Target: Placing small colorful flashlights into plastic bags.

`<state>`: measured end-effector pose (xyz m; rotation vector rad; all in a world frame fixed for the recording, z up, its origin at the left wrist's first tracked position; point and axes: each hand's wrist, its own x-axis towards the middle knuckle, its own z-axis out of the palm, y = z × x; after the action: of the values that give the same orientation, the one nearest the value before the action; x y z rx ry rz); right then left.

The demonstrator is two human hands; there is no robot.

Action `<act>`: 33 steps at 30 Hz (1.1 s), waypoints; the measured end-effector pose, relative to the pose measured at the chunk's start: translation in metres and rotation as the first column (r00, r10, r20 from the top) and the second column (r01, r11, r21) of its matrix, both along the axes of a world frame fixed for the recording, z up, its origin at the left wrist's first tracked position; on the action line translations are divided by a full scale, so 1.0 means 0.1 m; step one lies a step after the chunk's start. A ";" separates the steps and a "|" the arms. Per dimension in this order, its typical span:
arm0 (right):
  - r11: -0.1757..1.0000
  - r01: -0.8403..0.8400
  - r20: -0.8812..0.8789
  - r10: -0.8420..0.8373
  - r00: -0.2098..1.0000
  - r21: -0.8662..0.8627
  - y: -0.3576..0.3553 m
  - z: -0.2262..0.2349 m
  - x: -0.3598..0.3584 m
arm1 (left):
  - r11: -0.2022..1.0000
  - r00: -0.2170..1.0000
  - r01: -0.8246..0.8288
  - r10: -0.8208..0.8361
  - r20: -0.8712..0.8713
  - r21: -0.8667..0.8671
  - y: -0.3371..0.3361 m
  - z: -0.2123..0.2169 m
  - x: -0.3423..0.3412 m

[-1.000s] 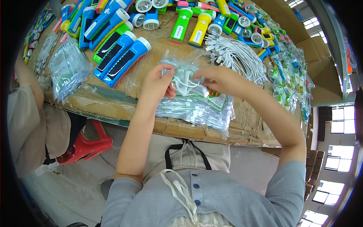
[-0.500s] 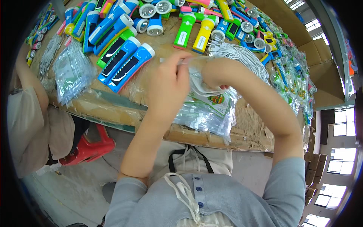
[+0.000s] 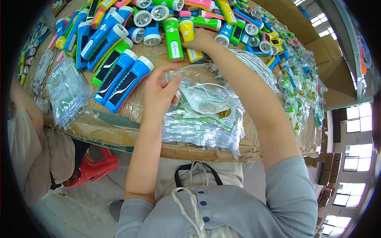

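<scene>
Workshop space, with tall windows (image 3: pixel 357 160) at the right, is filled mainly by a cardboard-covered table (image 3: pixel 158 55). Another person (image 3: pixel 29 154) is seen beyond its near left corner, beside a red stool (image 3: pixel 97 168). Toward the far edge is spread a heap of flashlights (image 3: pixel 170 4); along the right edge, bagged flashlights (image 3: pixel 303 79) are piled. A stack of clear bags (image 3: pixel 198 133) is laid at the middle of the near edge, and a bundle of white cables (image 3: pixel 260 67) is placed behind it to the right.

One clear bag (image 3: pixel 198 97) is pinched at its upper left between the thumb and fingers of the left hand (image 3: pixel 158 87); a looped white cable (image 3: pixel 210 84) appears to be contained in it.

The yellow flashlight (image 3: pixel 186 29) is situated farther from the near edge than the left fingers, slightly to their right. Its long axis is directed away from the near edge, head outermost and tilted a little left, beside a green flashlight (image 3: pixel 173 39). Its middle is covered by the right hand (image 3: pixel 200 39), the nearer one; the fingers are bent over it, but whether they are closed cannot be told.
</scene>
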<state>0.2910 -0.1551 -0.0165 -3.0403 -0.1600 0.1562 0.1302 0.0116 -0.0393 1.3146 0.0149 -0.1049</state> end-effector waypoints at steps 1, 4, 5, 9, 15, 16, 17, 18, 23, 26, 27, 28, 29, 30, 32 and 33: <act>1.000 0.007 0.006 -0.007 1.000 -0.006 -0.10 0.04 0.01 | 1.000 1.000 0.007 -0.007 0.006 -0.006 -0.03 0.02 0.02; 0.913 -0.005 0.087 -0.033 0.996 0.408 -0.27 0.21 -0.12 | 0.997 0.999 0.015 -0.017 -0.032 -0.077 -0.05 0.01 0.03; 0.867 -0.119 0.222 0.010 0.975 0.483 -0.15 0.47 -0.44 | 0.998 0.999 -0.020 0.018 -0.034 -0.061 0.00 -0.02 0.02; 0.836 -0.499 0.541 0.316 0.780 0.231 0.00 0.93 -1.62 | 0.998 0.999 -0.049 0.049 -0.013 0.030 -0.04 0.04 0.02; 0.978 -0.203 0.038 0.205 0.978 -0.043 -0.10 0.55 -2.13 | 0.981 0.988 -0.132 0.119 0.098 0.140 -0.14 0.07 -0.06; 0.948 -0.306 0.134 0.315 0.940 -0.086 -0.20 0.52 -2.16 | 0.963 0.961 -0.187 0.139 0.238 0.193 -0.11 0.13 -0.10; 0.952 -0.296 0.139 0.305 0.942 -0.081 -0.25 0.49 -2.19 | 0.964 0.962 -0.179 0.129 0.243 0.198 -0.13 0.19 -0.16; 0.935 -0.315 0.066 0.329 0.942 -0.162 -0.27 0.47 -2.22 | 0.916 0.952 -0.211 0.112 0.286 0.342 -0.15 0.27 -0.22; 0.743 -0.648 0.536 0.621 0.572 -0.169 -0.54 0.54 -2.30 | 0.782 0.906 -0.335 0.115 0.407 0.525 0.02 0.39 -0.31; 0.863 -0.486 0.560 0.474 0.679 -0.141 -0.81 0.56 -2.55 | 0.600 0.957 -0.273 0.089 0.276 0.752 0.27 0.47 -0.32; 0.867 -0.479 0.572 0.462 0.678 -0.133 -0.83 0.52 -2.62 | 0.591 0.955 -0.275 0.079 0.284 0.758 0.24 0.46 -0.37; 0.900 -0.419 0.536 0.295 0.791 0.124 -0.86 0.46 -2.70 | 0.383 0.845 -0.471 -0.062 0.531 0.795 0.17 0.42 -0.41; 0.870 -0.324 0.450 0.136 0.883 0.372 -0.87 0.42 -2.78 | 0.188 0.674 -0.669 -0.254 0.694 0.719 0.09 0.45 -0.48; 0.873 -0.308 0.457 0.113 0.882 0.378 -0.84 0.42 -2.87 | 0.309 0.608 -0.674 -0.283 0.741 0.671 -0.09 0.48 -0.57; 0.816 -0.133 0.421 -0.144 0.896 0.563 -0.71 0.46 -2.97 | 0.483 0.524 -0.584 -0.388 0.758 0.652 -0.52 0.68 -0.78; 0.788 -0.170 0.438 -0.136 0.889 0.591 -0.70 0.42 -3.00 | 0.627 0.436 -0.460 -0.458 0.775 0.629 -0.68 0.73 -0.85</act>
<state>-0.0086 -0.2253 0.0252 -2.3500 -0.2197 -0.5287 0.0450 -0.0562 0.0332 2.1399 -1.0352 0.7696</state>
